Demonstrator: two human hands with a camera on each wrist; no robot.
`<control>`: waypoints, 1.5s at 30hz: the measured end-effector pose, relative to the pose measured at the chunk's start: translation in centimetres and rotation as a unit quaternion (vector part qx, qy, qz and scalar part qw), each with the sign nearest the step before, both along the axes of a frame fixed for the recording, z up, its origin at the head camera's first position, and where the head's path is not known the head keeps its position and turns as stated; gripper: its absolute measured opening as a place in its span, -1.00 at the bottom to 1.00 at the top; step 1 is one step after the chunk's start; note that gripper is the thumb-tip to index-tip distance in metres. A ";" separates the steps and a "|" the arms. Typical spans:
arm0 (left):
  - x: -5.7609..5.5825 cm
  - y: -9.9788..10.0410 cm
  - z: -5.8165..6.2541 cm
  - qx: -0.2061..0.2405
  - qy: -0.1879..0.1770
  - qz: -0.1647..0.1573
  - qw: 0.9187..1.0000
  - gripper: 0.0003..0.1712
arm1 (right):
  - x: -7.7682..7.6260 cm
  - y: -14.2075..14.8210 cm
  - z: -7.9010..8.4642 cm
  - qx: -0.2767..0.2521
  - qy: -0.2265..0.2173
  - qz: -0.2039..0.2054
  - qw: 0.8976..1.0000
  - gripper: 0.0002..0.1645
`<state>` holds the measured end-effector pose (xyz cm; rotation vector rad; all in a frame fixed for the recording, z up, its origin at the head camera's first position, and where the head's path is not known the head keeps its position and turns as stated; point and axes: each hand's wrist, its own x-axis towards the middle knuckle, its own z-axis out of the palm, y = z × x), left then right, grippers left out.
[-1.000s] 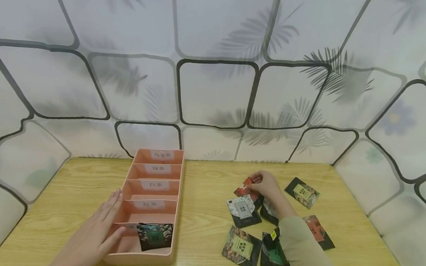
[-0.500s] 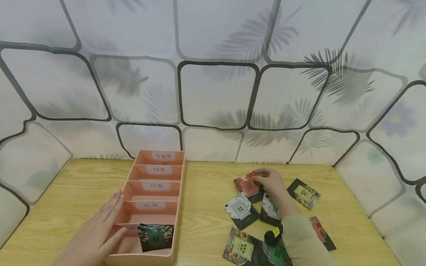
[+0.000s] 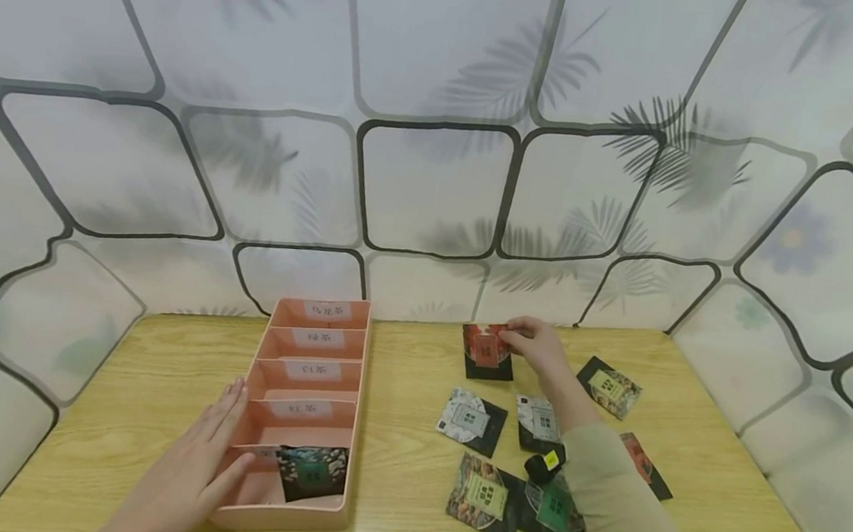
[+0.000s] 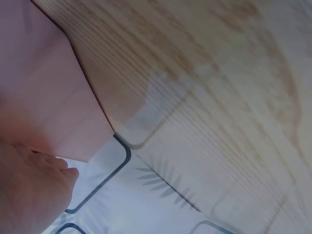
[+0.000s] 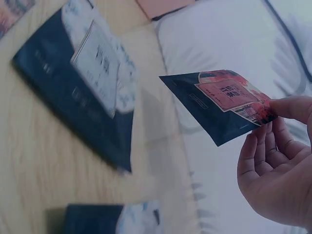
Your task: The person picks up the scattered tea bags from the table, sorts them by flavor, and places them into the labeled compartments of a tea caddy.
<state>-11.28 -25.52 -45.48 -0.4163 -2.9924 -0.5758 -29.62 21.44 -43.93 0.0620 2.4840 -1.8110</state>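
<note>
My right hand (image 3: 536, 350) pinches the right corner of a red-and-black tea packet (image 3: 486, 352) between thumb and fingers. In the right wrist view that packet (image 5: 222, 100) is held out tilted, in the air, above the table. My left hand (image 3: 189, 456) rests, fingers extended, along the left side of a pink divided box (image 3: 278, 522). The left wrist view shows those fingers (image 4: 36, 180) at the pink wall (image 4: 53, 107). A dark green-labelled packet (image 3: 312, 476) leans in the nearest compartment; white labels with writing mark the dividers.
Two white-and-black packets (image 3: 471, 420) (image 3: 538, 423) lie nearer me. Closer still are a yellow-labelled packet (image 3: 482, 497) and a green-labelled one (image 3: 553, 514). Another yellow-labelled packet (image 3: 610, 387) and a red one (image 3: 644, 465) lie to the right. A patterned wall (image 3: 432, 191) backs the wooden table (image 3: 406, 381).
My right hand has drawn the red packet up and away from the pile, slightly back and left. The white packets have shifted apart. My left hand stays on the box.
</note>
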 end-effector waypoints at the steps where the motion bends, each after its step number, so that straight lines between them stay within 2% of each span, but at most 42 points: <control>1: 0.0 0.0 0.0 0.001 0.003 -0.002 1.000 -0.05 | 0.1 -0.2 0.3 -0.001 0.005 0.005 1.000 -0.73; 7: 0.0 0.0 -0.1 -0.002 0.001 -0.004 1.000 -0.05 | 1.1 -2.5 2.5 -0.030 0.039 0.038 0.998 -0.85; 12: -0.1 0.0 0.0 -0.012 0.018 -0.011 1.000 -0.06 | 2.4 -4.7 4.2 -0.040 0.054 0.067 0.995 -0.87; 23: -0.1 -0.1 0.0 -0.017 0.013 -0.011 1.000 -0.03 | 5.3 -9.7 6.1 -0.089 0.081 0.133 0.984 -0.89; 28: -0.1 0.0 0.0 -0.014 0.000 -0.003 1.000 -0.02 | 6.5 -12.0 5.9 -0.118 0.081 0.154 0.978 -0.88; 31: -0.1 0.1 0.1 -0.009 -0.015 0.006 1.000 -0.02 | 7.1 -13.4 5.5 -0.122 0.067 0.157 0.978 -0.88; 36: -0.1 0.0 -0.1 -0.010 -0.021 0.008 1.000 -0.02 | 7.9 -15.7 4.5 -0.129 0.047 0.158 0.978 -0.88; 41: -0.2 -0.1 -0.2 -0.017 0.006 -0.004 1.000 -0.04 | 8.3 -17.6 3.5 -0.148 0.045 0.170 0.973 -0.85; 45: -0.3 -0.2 -0.3 -0.022 0.025 -0.015 0.999 -0.05 | 8.5 -18.7 2.7 -0.160 0.044 0.180 0.970 -0.91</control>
